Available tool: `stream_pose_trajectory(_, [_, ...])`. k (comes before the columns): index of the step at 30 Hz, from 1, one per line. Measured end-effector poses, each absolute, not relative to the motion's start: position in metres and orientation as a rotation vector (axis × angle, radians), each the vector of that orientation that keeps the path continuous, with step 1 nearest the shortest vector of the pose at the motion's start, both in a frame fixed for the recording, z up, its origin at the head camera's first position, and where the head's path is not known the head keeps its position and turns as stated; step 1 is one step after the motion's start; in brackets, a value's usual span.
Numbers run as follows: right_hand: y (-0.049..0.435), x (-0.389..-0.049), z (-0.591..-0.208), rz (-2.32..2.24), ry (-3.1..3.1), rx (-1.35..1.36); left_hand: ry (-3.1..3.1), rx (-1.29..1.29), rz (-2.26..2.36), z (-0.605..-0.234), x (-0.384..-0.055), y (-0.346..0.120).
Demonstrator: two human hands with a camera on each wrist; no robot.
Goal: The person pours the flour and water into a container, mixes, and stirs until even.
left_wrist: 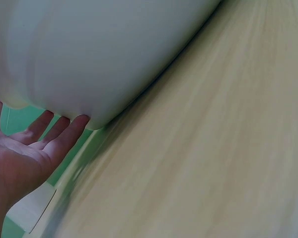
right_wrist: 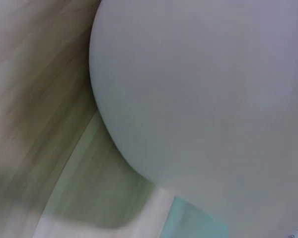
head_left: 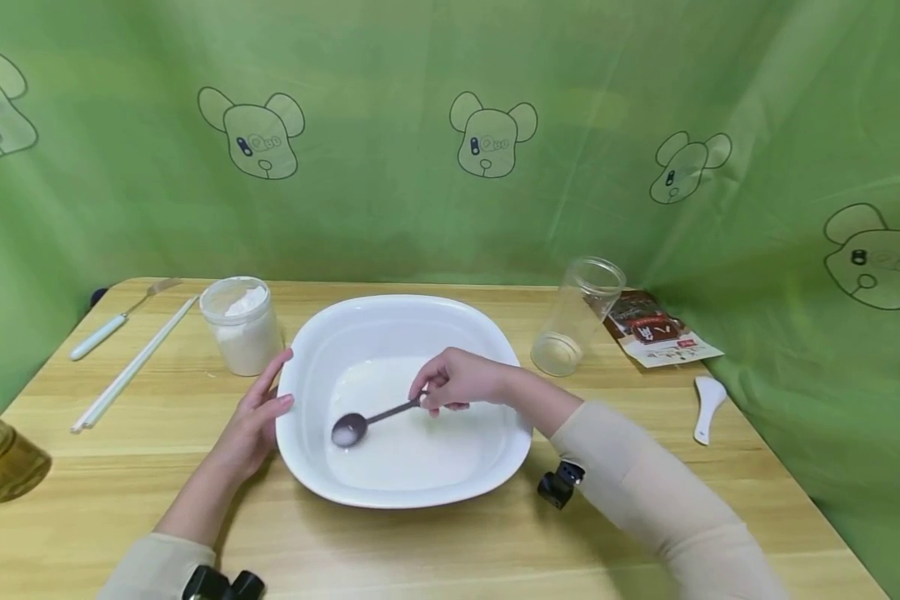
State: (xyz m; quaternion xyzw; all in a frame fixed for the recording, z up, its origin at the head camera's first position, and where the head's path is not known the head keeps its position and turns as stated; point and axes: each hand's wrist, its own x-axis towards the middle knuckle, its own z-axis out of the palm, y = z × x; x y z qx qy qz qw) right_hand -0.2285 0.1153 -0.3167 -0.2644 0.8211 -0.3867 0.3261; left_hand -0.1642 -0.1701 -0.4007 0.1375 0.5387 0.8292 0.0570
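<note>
A large white basin (head_left: 405, 495) stands on the table, with a milky white layer (head_left: 427, 450) over its bottom. My right hand (head_left: 465, 383) reaches over the basin and pinches the handle end of a dark brown spoon (head_left: 350, 430), whose bowl lies low at the basin's left and holds something whitish. At the left rim, my left hand (head_left: 251, 425) holds the basin. In the left wrist view several fingertips of this hand (left_wrist: 27, 158) touch the basin's outer wall. The right wrist view shows only the basin's side (right_wrist: 198, 109) large and close, not the hand.
Left of the basin are a jar of white powder (head_left: 246, 342), white chopsticks (head_left: 135, 364), a blue-handled fork (head_left: 99, 337) and a jar of amber liquid (head_left: 3, 458). To the right stand a clear cup (head_left: 570, 321), a brown packet (head_left: 656, 329) and a white short-handled spoon (head_left: 708, 407). Green curtains hang behind.
</note>
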Motion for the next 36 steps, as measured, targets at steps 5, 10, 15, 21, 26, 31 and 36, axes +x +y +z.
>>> stream_pose_trajectory(5, [0.139,-0.219,-0.306,-0.926,2.064,-0.76,1.643,0.394,2.507,-0.4,-0.164,-0.17])
stream_pose_trajectory(10, [0.167,-0.219,-0.291,-0.863,2.078,-0.764,1.645,0.388,2.504,-0.401,-0.165,-0.171])
stream_pose_trajectory(15, [0.19,-0.227,-0.275,-0.815,2.171,-0.72,1.643,0.382,2.501,-0.402,-0.165,-0.171])
stream_pose_trajectory(21, [0.202,-0.238,-0.268,-0.823,2.382,-0.622,1.652,0.379,2.505,-0.401,-0.164,-0.17])
stream_pose_trajectory(26, [0.195,-0.249,-0.275,-0.887,2.505,-0.56,1.656,0.373,2.508,-0.4,-0.163,-0.169])
stream_pose_trajectory(31, [0.174,-0.259,-0.288,-0.96,2.547,-0.539,1.646,0.376,2.514,-0.4,-0.163,-0.169])
stream_pose_trajectory(36, [0.145,-0.263,-0.303,-1.044,2.476,-0.562,1.647,0.386,2.515,-0.401,-0.164,-0.17])
